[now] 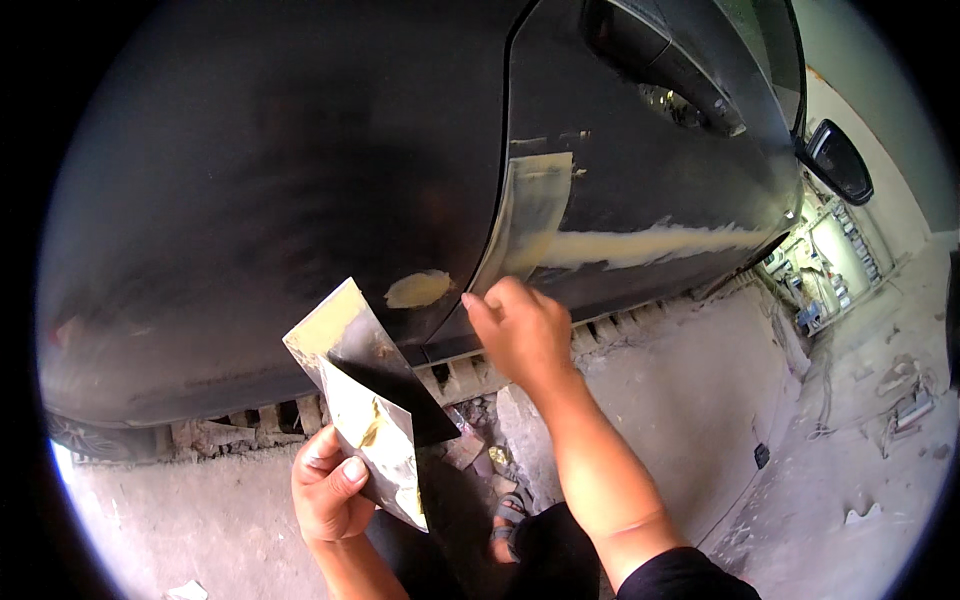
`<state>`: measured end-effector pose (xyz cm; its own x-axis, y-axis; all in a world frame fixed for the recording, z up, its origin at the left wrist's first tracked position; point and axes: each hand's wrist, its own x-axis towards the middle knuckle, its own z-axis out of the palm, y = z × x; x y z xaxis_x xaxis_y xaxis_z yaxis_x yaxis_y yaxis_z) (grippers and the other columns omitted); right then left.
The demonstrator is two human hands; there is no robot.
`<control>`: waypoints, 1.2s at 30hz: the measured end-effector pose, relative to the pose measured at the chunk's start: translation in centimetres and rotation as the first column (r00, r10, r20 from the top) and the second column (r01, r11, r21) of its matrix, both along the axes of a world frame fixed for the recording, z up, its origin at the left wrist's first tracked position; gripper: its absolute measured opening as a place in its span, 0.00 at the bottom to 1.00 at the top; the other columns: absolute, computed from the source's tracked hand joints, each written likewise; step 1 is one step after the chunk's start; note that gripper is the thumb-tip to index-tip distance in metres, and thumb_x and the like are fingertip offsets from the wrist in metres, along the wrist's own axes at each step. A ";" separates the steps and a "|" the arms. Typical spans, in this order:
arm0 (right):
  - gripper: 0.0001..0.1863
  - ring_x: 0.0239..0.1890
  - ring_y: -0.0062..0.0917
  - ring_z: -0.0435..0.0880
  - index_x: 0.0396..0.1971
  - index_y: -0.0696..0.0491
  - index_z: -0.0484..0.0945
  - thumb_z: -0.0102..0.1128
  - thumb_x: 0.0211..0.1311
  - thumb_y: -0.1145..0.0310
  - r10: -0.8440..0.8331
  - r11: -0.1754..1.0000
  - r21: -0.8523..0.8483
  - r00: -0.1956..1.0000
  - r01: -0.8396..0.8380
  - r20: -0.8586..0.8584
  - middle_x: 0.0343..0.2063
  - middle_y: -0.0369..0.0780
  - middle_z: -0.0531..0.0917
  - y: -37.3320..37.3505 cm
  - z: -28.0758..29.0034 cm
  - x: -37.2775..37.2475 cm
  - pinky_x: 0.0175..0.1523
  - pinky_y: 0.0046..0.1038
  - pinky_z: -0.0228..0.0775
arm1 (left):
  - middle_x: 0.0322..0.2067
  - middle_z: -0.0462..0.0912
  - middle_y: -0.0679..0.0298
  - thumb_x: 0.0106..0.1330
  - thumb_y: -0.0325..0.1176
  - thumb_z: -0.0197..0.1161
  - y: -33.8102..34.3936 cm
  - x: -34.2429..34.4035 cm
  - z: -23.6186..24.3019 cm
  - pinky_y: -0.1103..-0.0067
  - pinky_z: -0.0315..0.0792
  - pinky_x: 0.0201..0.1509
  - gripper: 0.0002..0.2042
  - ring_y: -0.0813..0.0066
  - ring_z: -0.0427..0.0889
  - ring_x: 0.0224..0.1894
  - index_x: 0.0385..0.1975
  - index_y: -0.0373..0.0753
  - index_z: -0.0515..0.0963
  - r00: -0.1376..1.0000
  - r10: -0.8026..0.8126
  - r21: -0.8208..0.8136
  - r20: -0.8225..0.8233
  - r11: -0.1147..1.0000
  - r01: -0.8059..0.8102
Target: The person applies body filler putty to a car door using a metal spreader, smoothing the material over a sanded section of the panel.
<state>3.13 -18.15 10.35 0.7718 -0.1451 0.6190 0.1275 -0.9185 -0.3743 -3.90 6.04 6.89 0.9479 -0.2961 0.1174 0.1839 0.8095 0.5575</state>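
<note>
Pinching smeared plates (378,432), likely light, stiff, best held low: left hand (333,492), nearly closed; right hand (524,333), curled, contents unclear.

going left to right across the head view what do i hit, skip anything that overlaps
Car wheel → left hand → oval yellowish filler patch → right hand → door handle → side mirror
</note>
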 end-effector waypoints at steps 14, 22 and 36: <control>0.10 0.27 0.44 0.84 0.21 0.55 0.79 0.67 0.48 0.64 -0.015 0.994 -0.108 0.988 -0.002 -0.157 0.21 0.48 0.82 0.2 15.4 0.7 0.36 0.39 0.76 | 0.47 0.80 0.52 0.56 0.22 0.63 -0.7 0.5 0.2 0.72 0.73 0.55 0.23 0.64 0.81 0.47 0.53 0.24 0.70 1.000 -0.018 0.028 -0.010 0.999 0.018; 0.16 0.13 0.21 0.75 0.16 0.56 0.72 0.68 0.54 0.67 0.079 0.993 0.074 0.976 -0.096 0.201 0.11 0.40 0.76 0.1 10.1 1.3 0.21 0.24 0.64 | 0.46 0.80 0.51 0.55 0.21 0.63 -0.7 0.6 0.2 0.72 0.74 0.54 0.23 0.64 0.81 0.47 0.53 0.22 0.69 1.000 -0.016 0.004 -0.006 1.000 0.016; 0.08 0.30 0.23 0.82 0.34 0.54 0.74 0.62 0.60 0.67 0.337 0.656 0.715 0.941 -0.242 0.010 0.26 0.39 0.79 1.2 -6.1 -4.8 0.31 0.29 0.70 | 0.44 0.82 0.52 0.53 0.22 0.64 -2.3 0.3 0.0 0.74 0.75 0.50 0.22 0.65 0.83 0.43 0.50 0.22 0.72 0.987 -0.090 0.136 -0.131 0.985 0.108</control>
